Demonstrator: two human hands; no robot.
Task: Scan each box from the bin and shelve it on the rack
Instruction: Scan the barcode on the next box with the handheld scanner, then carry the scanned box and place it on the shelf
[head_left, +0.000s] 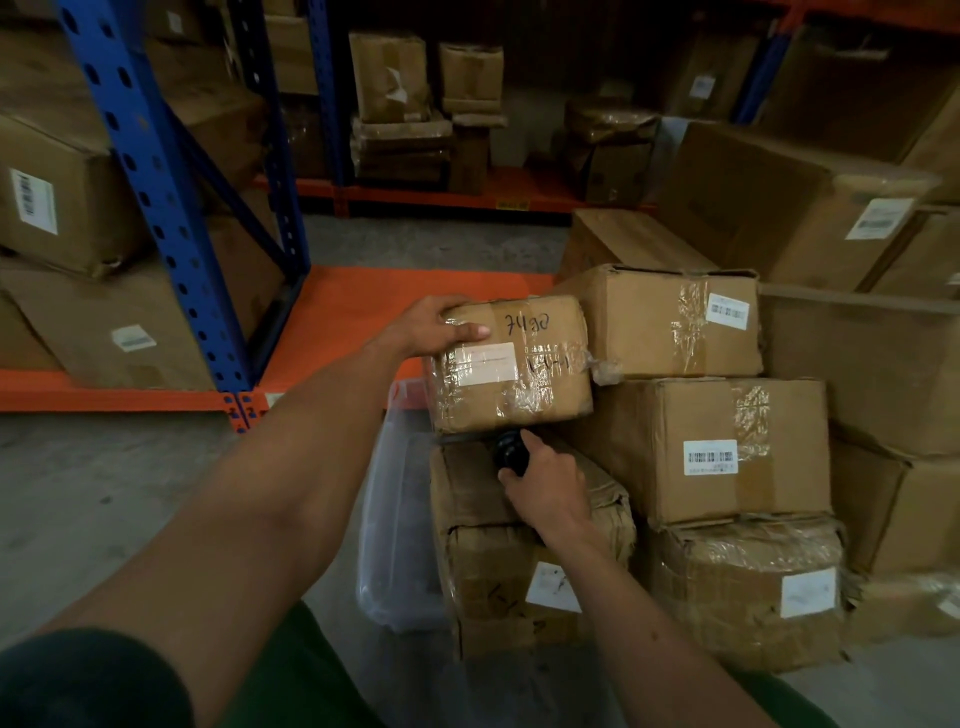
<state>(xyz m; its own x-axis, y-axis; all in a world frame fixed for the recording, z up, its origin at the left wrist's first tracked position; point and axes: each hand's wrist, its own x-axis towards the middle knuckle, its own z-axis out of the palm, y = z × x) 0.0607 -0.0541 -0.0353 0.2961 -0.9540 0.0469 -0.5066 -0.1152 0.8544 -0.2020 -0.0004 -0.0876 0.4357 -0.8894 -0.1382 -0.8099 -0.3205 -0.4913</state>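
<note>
My left hand (441, 327) grips the top left corner of the box (511, 364), thumb lying along its front face and fingers curled over the far edge. My right hand (545, 483) is wrapped round a black scanner (511, 452), held just under the box's lower edge. The box sits above another one in the clear bin (395, 519), with more boxes stacked to the right of my fingers.

My worry is the one-corner hold: the slick tape under my thumb could let the box tip or slip down onto the scanner. I also judge the scanner sits too low and close to catch the white label (485, 364), just right of my thumb. "7498" is handwritten above it; the label print I can't read.
</note>
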